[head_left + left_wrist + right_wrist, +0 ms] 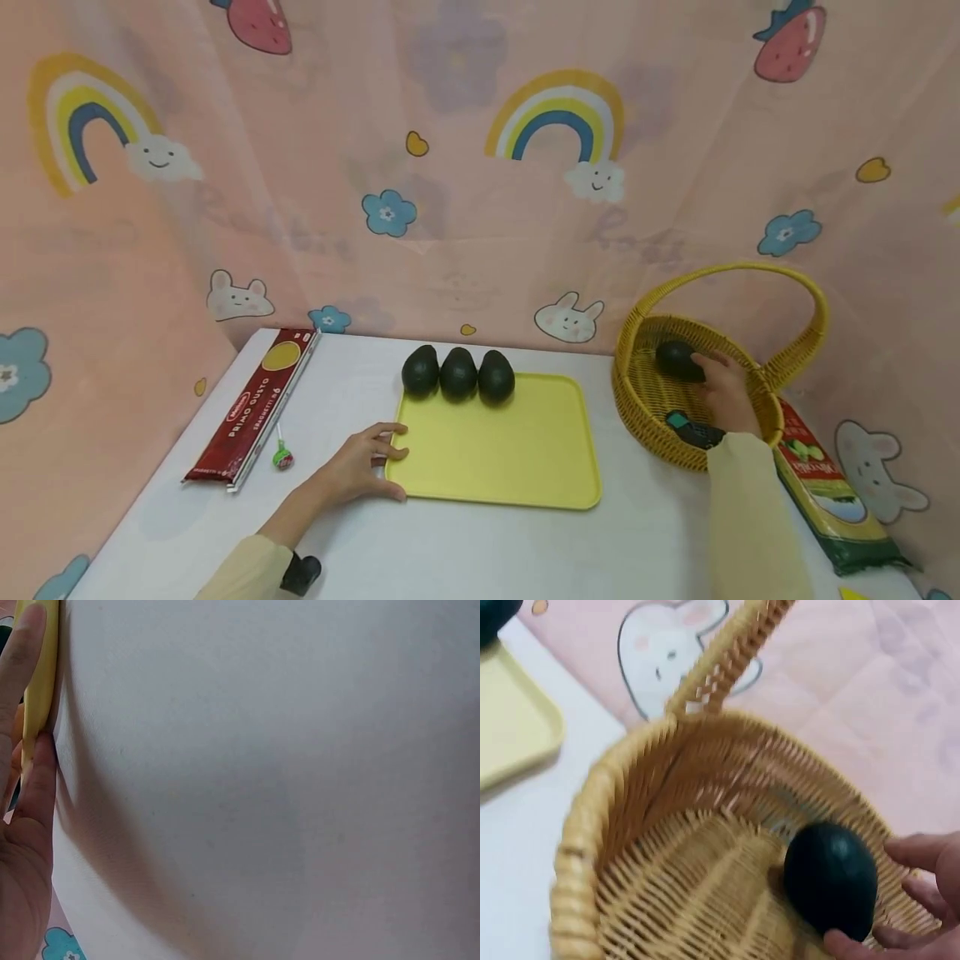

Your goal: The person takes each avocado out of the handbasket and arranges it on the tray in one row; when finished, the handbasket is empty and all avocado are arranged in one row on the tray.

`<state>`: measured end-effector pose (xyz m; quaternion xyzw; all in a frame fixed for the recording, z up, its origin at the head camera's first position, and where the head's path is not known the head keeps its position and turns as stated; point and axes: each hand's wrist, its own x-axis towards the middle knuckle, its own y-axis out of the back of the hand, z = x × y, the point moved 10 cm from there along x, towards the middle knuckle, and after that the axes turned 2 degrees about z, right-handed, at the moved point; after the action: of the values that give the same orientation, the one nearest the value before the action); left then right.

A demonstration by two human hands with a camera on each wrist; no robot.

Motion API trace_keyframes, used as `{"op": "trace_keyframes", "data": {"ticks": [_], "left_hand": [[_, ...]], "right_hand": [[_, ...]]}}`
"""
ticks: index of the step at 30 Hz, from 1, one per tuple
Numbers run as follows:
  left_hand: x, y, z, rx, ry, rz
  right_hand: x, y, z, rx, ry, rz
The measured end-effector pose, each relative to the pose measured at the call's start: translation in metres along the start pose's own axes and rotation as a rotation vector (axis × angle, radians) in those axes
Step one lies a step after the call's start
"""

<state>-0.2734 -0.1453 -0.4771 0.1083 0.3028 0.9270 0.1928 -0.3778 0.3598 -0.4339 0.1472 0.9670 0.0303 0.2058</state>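
Note:
My right hand [726, 393] is inside the yellow wicker basket [628, 398] and grips a dark avocado [677, 360]. In the right wrist view, fingertips touch the side and lower end of that avocado [831, 879], over the woven floor. My left hand [358, 467] holds the left edge of the yellow tray [495, 454], thumb near its front corner and fingers over the rim. Along the tray's back left edge three avocados [458, 374] stand side by side. The left wrist view shows only part of the left hand [26, 825] at the tray's edge.
A red spaghetti packet [251, 408] lies at the left, with a green-wrapped lollipop [282, 457] beside it. Right of the basket lies a red, yellow and green bag [832, 500]. The basket's tall handle [813, 333] arches above it. A patterned pink cloth [465, 250] hangs behind the white table.

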Motion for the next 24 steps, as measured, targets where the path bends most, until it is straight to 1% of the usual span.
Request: {"op": "trace_keyframes", "data": {"ticks": [2,3,5,9,10,11,15,17,20,24], "left_hand": [[-0.001,0.001,0.0,-0.002,-0.001,0.001],[-0.001,0.001,0.0,-0.002,-0.004,0.002],[-0.001,0.001,0.0,-0.001,-0.005,0.003],[0.0,0.0,0.001,0.001,-0.025,0.006],[0.0,-0.001,0.001,-0.001,-0.026,0.006],[0.001,-0.002,0.001,-0.002,-0.03,0.005],[0.001,-0.006,0.0,0.005,-0.04,-0.003],[0.001,-0.006,0.0,0.012,-0.04,-0.005],[0.001,-0.004,-0.001,0.011,-0.031,0.005],[0.001,-0.001,-0.002,0.005,-0.017,0.01]], "right_hand": [[0.005,0.001,0.004,-0.039,0.01,-0.011],[0.008,0.0,0.006,-0.042,0.016,-0.019],[0.014,-0.004,0.008,-0.057,0.035,-0.059],[0.022,-0.009,0.011,-0.027,0.043,-0.091],[0.023,-0.009,0.012,-0.026,0.047,-0.078],[0.024,-0.007,0.013,-0.004,0.048,-0.043],[0.029,0.005,0.018,0.129,0.036,0.138],[0.031,0.007,0.02,0.208,0.029,0.196],[0.035,0.003,0.022,0.254,0.003,0.196],[0.04,-0.008,0.02,0.277,-0.01,0.133]]}}
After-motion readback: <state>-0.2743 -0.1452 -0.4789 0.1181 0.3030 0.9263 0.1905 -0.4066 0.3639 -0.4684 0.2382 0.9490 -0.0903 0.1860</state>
